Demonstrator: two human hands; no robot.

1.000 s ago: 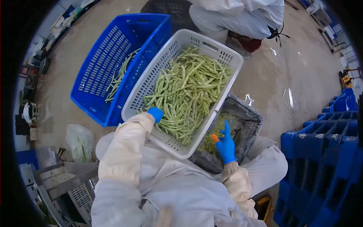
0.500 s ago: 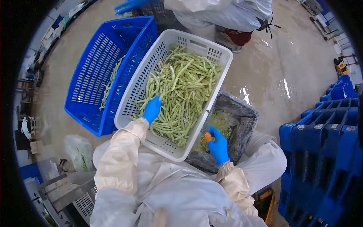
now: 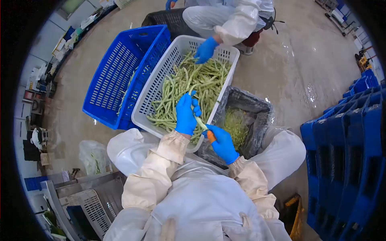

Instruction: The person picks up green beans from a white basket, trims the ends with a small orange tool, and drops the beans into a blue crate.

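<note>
My left hand [image 3: 185,114], in a blue glove, is closed around a long green bean [image 3: 200,122] above the near part of the white crate [image 3: 141,105]. The bean slants down to my right hand [image 3: 222,143], also blue-gloved, which pinches its lower end. An orange cover [image 3: 211,136] sits on the right thumb. Inside the white crate lies a heap of green beans [image 3: 169,100]. Beside it, under and right of my right hand, a dark bin lined with plastic [image 3: 258,105] holds small green scraps [image 3: 236,126].
A blue crate [image 3: 105,90] with a few beans stands left of the white one. Across from me, a co-worker's gloved hand [image 3: 206,50] reaches over the beans. Blue pallets [image 3: 345,156] stand at the right, and a clear plastic bag [image 3: 93,156] lies at the left.
My left hand has come up from the heap with a bean and moved right, to meet my right hand. The right hand has shifted slightly left. The co-worker's hand has come over the crate.
</note>
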